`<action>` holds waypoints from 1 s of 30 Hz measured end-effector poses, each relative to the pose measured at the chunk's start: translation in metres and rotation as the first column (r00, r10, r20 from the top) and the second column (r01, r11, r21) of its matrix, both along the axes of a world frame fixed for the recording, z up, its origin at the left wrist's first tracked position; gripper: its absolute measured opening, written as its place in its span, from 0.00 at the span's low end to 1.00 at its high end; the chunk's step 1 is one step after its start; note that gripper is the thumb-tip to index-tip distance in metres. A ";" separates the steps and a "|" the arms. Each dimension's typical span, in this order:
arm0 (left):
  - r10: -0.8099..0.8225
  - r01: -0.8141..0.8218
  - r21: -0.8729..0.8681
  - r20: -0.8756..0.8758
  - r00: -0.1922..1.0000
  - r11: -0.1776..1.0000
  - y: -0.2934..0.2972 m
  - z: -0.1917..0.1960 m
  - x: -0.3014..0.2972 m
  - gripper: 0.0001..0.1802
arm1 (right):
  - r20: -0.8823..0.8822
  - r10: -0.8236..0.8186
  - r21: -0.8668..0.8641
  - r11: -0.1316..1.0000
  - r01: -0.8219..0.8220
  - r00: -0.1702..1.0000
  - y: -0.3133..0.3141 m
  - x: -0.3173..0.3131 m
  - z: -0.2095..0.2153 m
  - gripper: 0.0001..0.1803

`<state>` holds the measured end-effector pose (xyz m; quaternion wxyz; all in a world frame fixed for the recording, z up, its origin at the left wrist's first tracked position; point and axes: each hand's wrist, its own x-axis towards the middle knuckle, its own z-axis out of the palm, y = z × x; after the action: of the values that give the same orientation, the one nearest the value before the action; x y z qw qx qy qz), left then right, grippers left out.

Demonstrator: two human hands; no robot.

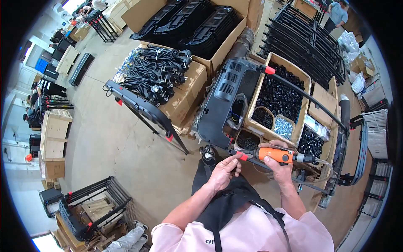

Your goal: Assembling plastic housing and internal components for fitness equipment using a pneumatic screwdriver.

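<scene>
My right hand [279, 166] is wrapped round an orange air screwdriver [273, 154], its hose trailing off to the right. The driver's tip points left, close to a red sleeve [242, 156] on a black frame tube. At that sleeve my left hand [224, 173] is closed, thumb and forefinger pinched together; whatever lies between them is too small to make out. Just beyond the hands rests the frame's large dark grey plastic housing [214, 110]. A second red sleeve [269, 70] sits at the far end of the frame's long tube.
Beyond the frame, a carton of black plastic parts [281, 92] stands beside trays of silver screws [283, 127] and dark screws [248, 140]. Bundled black power cables [155, 71] lie on a carton ahead left. A black frame [147, 107] leans near it. Stacked black frames [302, 38] fill the far right.
</scene>
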<state>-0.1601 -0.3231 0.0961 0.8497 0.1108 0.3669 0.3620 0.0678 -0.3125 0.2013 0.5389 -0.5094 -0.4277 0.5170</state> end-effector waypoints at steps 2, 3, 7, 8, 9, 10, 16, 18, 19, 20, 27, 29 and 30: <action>0.004 -0.005 -0.011 -0.021 1.000 1.000 -0.010 -0.006 -0.002 0.16 | -0.007 0.023 -0.011 1.000 -0.024 1.000 -0.008 0.002 -0.007 0.30; 0.007 -0.007 -0.020 -0.036 0.999 1.000 -0.014 -0.007 -0.001 0.15 | -0.009 0.022 -0.013 1.000 -0.022 1.000 -0.011 0.002 -0.009 0.30; 0.069 -0.074 -0.096 -0.053 0.996 0.993 -0.014 0.011 0.006 0.11 | -0.022 0.048 -0.009 0.999 -0.049 0.999 -0.019 0.000 -0.016 0.29; 0.068 -0.073 -0.098 -0.051 0.996 0.993 -0.016 0.009 0.005 0.11 | -0.012 0.067 -0.011 0.998 -0.067 0.998 -0.020 -0.001 -0.015 0.29; 0.080 -0.083 -0.114 -0.031 0.996 0.990 -0.016 0.005 0.004 0.11 | -0.002 0.084 -0.014 0.996 -0.084 0.996 -0.021 -0.003 -0.014 0.29; 0.092 -0.092 -0.131 -0.011 0.996 0.987 -0.017 0.001 0.002 0.12 | 0.002 0.083 -0.016 0.996 -0.083 0.997 -0.021 -0.004 -0.013 0.29; 0.176 -0.148 -0.276 0.079 0.981 0.950 -0.008 -0.020 -0.013 0.16 | 0.037 0.135 -0.015 0.991 -0.135 0.990 -0.020 -0.020 -0.016 0.30; 0.233 -0.199 -0.342 0.062 0.970 0.919 -0.004 -0.022 -0.017 0.15 | 0.047 0.160 -0.004 0.987 -0.160 0.986 -0.019 -0.026 -0.019 0.29; 0.232 -0.195 -0.347 0.069 0.970 0.917 -0.001 -0.024 -0.018 0.15 | 0.054 0.160 -0.009 0.987 -0.159 0.986 -0.018 -0.029 -0.019 0.29; 0.239 -0.196 -0.341 0.087 0.967 0.919 0.002 -0.024 -0.020 0.14 | 0.092 0.180 -0.019 0.984 -0.179 0.979 -0.016 -0.032 -0.019 0.29; 0.202 -0.142 -0.332 0.151 0.968 0.932 0.012 -0.035 -0.030 0.14 | 0.172 0.167 -0.008 0.986 -0.168 0.971 -0.013 -0.051 -0.021 0.28; 0.184 -0.117 -0.342 0.171 0.968 0.932 0.014 -0.035 -0.031 0.14 | 0.214 0.158 -0.005 0.987 -0.161 0.964 -0.013 -0.055 -0.023 0.28; 0.179 -0.109 -0.357 0.170 0.969 0.928 0.015 -0.035 -0.031 0.14 | 0.162 0.146 0.013 0.989 -0.150 0.976 -0.014 -0.056 -0.026 0.28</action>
<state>-0.1913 -0.3077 0.0613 0.8594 -0.1040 0.3448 0.3629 0.0117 -0.3265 0.1756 0.4690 -0.5092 -0.5130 0.5076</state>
